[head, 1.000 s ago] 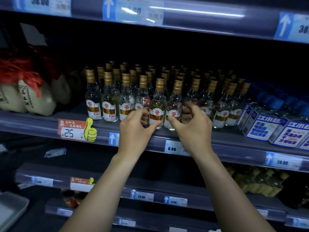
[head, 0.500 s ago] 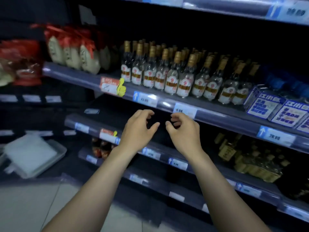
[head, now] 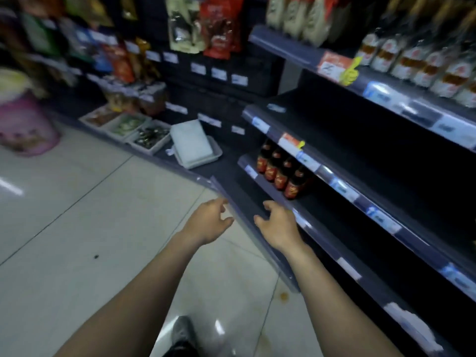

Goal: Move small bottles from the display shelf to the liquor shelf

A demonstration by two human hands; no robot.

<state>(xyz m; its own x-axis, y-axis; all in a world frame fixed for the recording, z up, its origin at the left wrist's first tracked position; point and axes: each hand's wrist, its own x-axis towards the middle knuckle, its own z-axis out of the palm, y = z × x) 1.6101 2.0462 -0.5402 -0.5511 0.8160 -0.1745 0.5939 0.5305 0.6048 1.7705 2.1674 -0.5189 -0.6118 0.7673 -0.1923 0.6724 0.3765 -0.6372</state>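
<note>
Left hand (head: 209,222) and right hand (head: 279,225) both empty, fingers loosely spread, centre frame; small bottles (head: 422,65) upper right, red-gold labels too blurred to read

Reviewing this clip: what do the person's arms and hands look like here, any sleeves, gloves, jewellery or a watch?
Both forearms are bare up to the frame edge, with no sleeve in view. The left hand and right hand wear no gloves, and no ring, watch or bracelet shows. The picture is motion-blurred, so finer marks cannot be judged.
</note>
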